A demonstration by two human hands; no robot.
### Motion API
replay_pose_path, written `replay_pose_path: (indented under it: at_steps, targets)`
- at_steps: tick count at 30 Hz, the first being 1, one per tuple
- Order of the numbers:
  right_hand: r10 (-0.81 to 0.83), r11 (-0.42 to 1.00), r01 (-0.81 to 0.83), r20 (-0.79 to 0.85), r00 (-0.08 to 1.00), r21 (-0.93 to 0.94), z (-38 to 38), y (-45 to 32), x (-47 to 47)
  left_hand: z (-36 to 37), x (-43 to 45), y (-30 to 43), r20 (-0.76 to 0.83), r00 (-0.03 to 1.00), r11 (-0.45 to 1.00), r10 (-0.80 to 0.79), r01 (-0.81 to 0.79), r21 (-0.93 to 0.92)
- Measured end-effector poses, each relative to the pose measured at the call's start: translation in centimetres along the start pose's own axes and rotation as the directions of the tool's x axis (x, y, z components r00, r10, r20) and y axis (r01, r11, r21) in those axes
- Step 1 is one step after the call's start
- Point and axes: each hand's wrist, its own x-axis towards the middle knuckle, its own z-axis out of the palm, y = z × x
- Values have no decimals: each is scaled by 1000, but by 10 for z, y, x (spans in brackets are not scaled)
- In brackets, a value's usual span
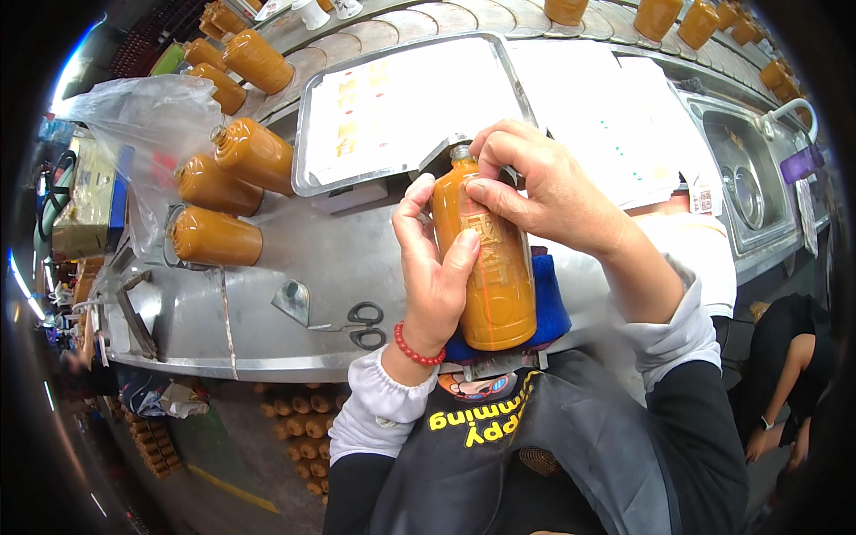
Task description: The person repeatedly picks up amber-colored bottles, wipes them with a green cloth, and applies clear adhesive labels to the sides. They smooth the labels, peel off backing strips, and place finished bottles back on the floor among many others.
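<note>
An amber-brown glazed bottle [498, 294] with raised characters lies tilted before me, its neck pointing away, over a blue cloth [552, 294]. My left hand [438, 267] holds its left side, thumb on the front; a red bead bracelet is on that wrist. My right hand [528, 180] is at the bottle's shoulder and neck, with the thumb pressed on the front below the neck. A thin red line of light runs down the bottle. Behind the neck is a metal bracket [438, 152], partly hidden. Whether a thin film or sheet lies under my right thumb is unclear.
Black-handled scissors [366, 326] and a metal scraper-like piece [292, 299] lie on the steel table [301, 234]. A metal tray [302, 134] holds printed sheets. Similar bottles [217, 236] stand left, near a plastic bag [150, 114]. A conveyor [414, 23] runs behind; a sink [742, 167] and another person [789, 361] are right.
</note>
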Motion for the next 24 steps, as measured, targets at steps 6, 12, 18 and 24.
replay_pose_path:
  at_steps: [6,12,18,24]
  targets:
    - [4,999,-10,-129,992,-46,3,6,-1,-1,0,-2,-32,997,997,69,-67,50]
    - [-84,984,59,-147,986,-167,-12,0,-20,-15,14,27,345,805,575,482,-588,569]
    - [-226,935,190,-88,970,-298,-18,1,-24,-28,40,19,316,852,675,418,-523,520]
    - [-256,905,227,-37,966,-359,-10,-5,-32,-17,42,2,14,994,984,111,-112,135]
